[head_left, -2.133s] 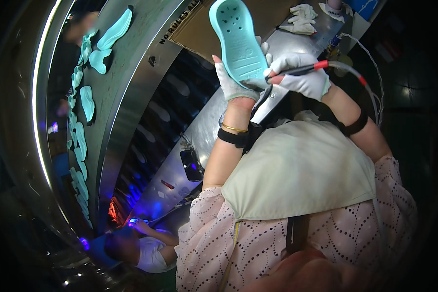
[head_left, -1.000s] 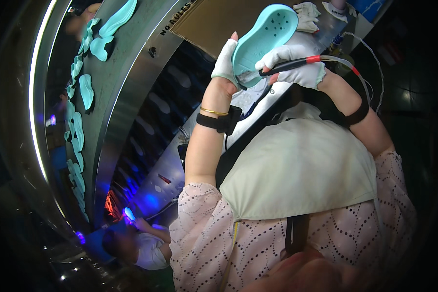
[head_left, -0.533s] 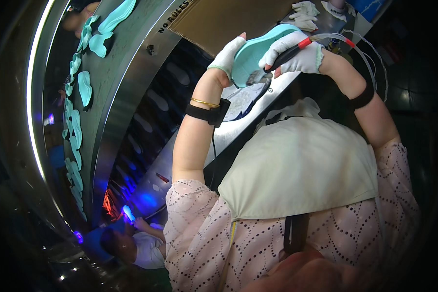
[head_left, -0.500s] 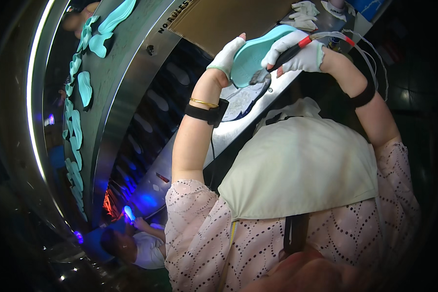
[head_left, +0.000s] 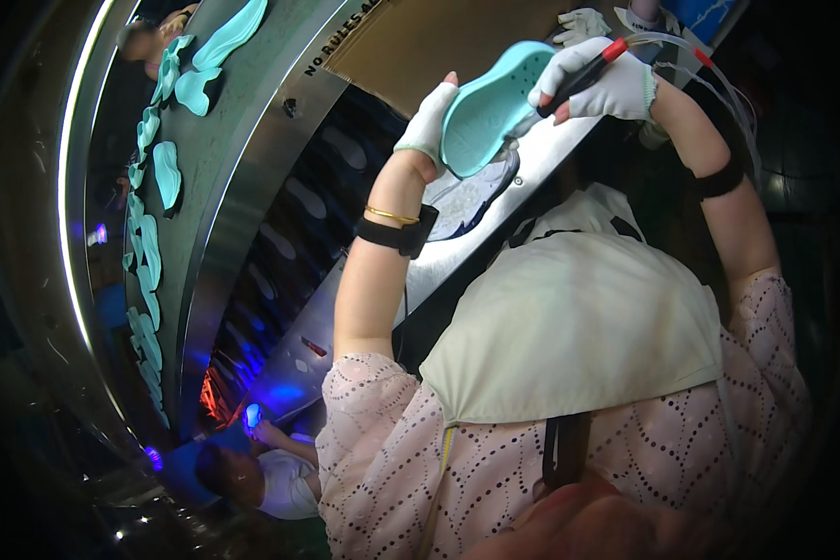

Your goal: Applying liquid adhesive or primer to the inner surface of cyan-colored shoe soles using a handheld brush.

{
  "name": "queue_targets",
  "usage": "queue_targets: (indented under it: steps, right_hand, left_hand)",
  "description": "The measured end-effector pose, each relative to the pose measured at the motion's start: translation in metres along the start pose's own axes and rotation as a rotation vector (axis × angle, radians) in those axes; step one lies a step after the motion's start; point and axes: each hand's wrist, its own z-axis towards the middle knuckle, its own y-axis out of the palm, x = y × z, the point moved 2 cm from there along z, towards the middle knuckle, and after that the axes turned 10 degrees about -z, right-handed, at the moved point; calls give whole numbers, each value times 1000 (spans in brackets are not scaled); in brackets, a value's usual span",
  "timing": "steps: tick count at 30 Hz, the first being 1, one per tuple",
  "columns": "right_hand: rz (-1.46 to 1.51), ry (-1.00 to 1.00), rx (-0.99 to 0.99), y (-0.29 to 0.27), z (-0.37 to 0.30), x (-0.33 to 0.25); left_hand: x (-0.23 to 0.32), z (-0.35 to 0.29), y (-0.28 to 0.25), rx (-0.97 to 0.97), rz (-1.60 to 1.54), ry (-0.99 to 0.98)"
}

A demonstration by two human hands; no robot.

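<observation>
My left hand (head_left: 427,121), in a white glove with bare fingertips, holds a turquoise shoe insole (head_left: 481,121) by its left edge. The insole's hollow face is turned up, and small holes dot its far end. A black-handled brush (head_left: 583,79) with a red collar and pale tubes is gripped in my right hand (head_left: 607,98), also gloved in white. The brush points down-left over the insole's right edge; its tip is hard to make out. Below the insole lies a whitish flat piece with a dark blue edge (head_left: 471,196), partly covered by it.
On the left, a green conveyor belt (head_left: 219,112) carries several turquoise insoles (head_left: 166,173). Brown cardboard (head_left: 392,56) lies beyond my hands, with white gloves (head_left: 583,23) farther right. Dark racks with insole shapes (head_left: 303,196) stand below the belt. Another person (head_left: 271,476) works at lower left.
My right hand and the brush have shifted right, away from the insole's middle. The insole has moved slightly, and more of its inner face shows.
</observation>
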Motion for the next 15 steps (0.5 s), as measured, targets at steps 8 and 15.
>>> queue_targets:
  steps: [8,15]
  right_hand:
    - [256,121,295,71,-11,-15]
    - [353,16,485,58,2,-8]
  left_hand:
    - [-18,5,17,-138,-566,432]
    - [-37,7,17,-131,-758,516]
